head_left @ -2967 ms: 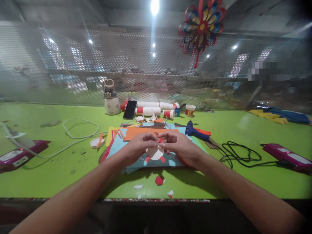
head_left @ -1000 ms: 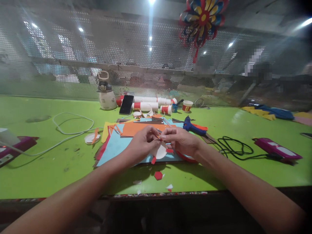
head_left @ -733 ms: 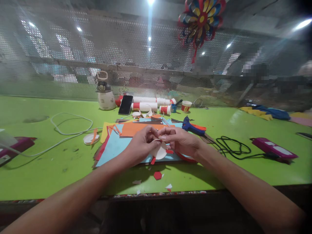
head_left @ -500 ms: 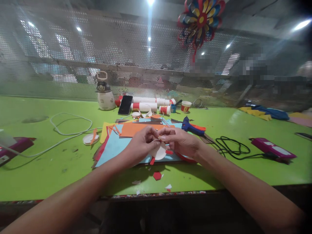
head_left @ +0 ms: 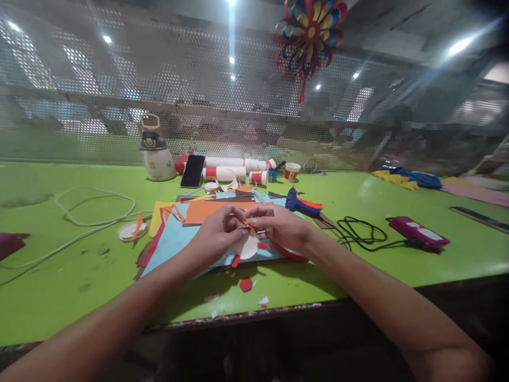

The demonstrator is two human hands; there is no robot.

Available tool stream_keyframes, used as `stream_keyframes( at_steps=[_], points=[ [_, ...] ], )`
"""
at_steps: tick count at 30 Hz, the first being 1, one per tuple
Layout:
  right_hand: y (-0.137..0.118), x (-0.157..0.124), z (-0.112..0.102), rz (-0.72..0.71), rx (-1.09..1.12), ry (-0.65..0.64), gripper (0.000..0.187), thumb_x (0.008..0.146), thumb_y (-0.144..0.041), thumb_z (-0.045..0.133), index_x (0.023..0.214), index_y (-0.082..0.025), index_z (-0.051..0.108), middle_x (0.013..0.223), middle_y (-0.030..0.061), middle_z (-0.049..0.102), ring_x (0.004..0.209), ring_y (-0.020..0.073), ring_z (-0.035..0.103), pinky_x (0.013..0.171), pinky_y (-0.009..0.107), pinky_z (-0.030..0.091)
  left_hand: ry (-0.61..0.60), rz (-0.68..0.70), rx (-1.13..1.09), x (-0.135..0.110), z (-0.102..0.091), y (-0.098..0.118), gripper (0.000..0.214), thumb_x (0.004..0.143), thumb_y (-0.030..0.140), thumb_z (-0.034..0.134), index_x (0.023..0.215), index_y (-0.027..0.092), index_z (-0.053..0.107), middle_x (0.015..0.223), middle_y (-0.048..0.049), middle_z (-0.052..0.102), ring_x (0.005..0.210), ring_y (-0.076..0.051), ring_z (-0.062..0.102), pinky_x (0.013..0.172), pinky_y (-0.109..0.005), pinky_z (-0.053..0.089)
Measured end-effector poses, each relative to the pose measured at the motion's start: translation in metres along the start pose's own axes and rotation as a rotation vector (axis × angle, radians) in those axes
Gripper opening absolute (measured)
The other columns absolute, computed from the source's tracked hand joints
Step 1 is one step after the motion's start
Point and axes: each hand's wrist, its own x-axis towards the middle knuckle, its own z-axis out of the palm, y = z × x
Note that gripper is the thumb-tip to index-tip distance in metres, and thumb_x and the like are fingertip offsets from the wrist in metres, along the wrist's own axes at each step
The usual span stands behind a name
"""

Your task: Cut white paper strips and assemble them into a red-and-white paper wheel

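Observation:
My left hand [head_left: 217, 233] and my right hand [head_left: 276, 225] meet fingertip to fingertip above a stack of coloured paper sheets [head_left: 175, 236]. Both pinch a small red paper piece [head_left: 247, 225] between them. Just below the fingers hangs a white paper disc [head_left: 247, 247] with red bits stuck to its edge; it seems joined to the pinched piece. A red paper scrap [head_left: 246, 284] and small white scraps lie on the green table [head_left: 71, 281] in front of the sheets.
A blue glue gun [head_left: 299, 204] lies right of the sheets, with a black cord [head_left: 358, 231] and a magenta box [head_left: 417, 233] beyond. At the back stand a white bottle [head_left: 153, 154], a phone [head_left: 193, 171], paper cups [head_left: 292, 171]. A white cable [head_left: 91, 212] loops left. A paper flower [head_left: 308, 29] hangs overhead.
My hands have stayed pinched together on the small paper piece, lifting slightly off the sheets. The view has swung rightward, so everything on the table has shifted left in the picture.

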Motion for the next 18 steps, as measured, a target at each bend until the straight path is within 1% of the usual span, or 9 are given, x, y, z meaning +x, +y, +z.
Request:
stream_keyframes(
  at_steps=[5,9,12,15,18],
  points=[
    [0.003,0.002,-0.001,-0.011,0.004,-0.01,0.022,0.068,-0.018,0.074,0.089,-0.018,0.067,0.079,0.0004,0.063,0.069,0.011,0.057,0.067,0.026,0.044,-0.006,-0.007,-0.036,0.0,0.002,0.002,0.023,0.072,0.023,0.064,0.083,0.019,0.044,0.063,0.0021,0.06,0.06,-0.013,0.058,0.053,-0.023,0.039],
    [-0.004,0.001,-0.004,-0.035,-0.032,0.027,0.02,0.073,-0.025,0.071,0.09,-0.017,0.065,0.076,0.0,0.062,0.067,0.0115,0.058,0.065,0.027,0.046,0.036,-0.048,-0.071,-0.001,0.0,0.005,0.024,0.07,0.023,0.065,0.082,0.018,0.045,0.063,0.0016,0.06,0.057,-0.012,0.055,0.05,-0.023,0.038],
    [-0.007,0.0,-0.005,-0.06,-0.096,0.082,0.018,0.076,-0.03,0.068,0.087,-0.017,0.063,0.07,-0.0005,0.06,0.066,0.0123,0.058,0.063,0.027,0.046,0.076,-0.098,-0.101,0.0,-0.004,0.005,0.025,0.068,0.022,0.067,0.083,0.018,0.047,0.066,0.0009,0.06,0.057,-0.011,0.054,0.05,-0.022,0.037],
    [-0.005,0.0,-0.002,-0.083,-0.182,0.124,0.016,0.078,-0.031,0.066,0.082,-0.017,0.062,0.072,0.0009,0.061,0.066,0.0116,0.058,0.062,0.026,0.045,0.121,-0.153,-0.109,0.002,-0.008,0.003,0.024,0.067,0.02,0.066,0.084,0.017,0.048,0.067,0.0003,0.06,0.055,-0.01,0.053,0.049,-0.022,0.036],
    [-0.002,0.001,0.004,-0.104,-0.266,0.148,0.017,0.079,-0.031,0.065,0.088,-0.017,0.061,0.075,0.0019,0.063,0.068,0.0127,0.059,0.065,0.028,0.046,0.13,-0.167,-0.089,0.005,-0.01,-0.002,0.025,0.067,0.019,0.064,0.087,0.017,0.049,0.066,0.0006,0.059,0.052,-0.01,0.053,0.048,-0.022,0.034]
  ],
)
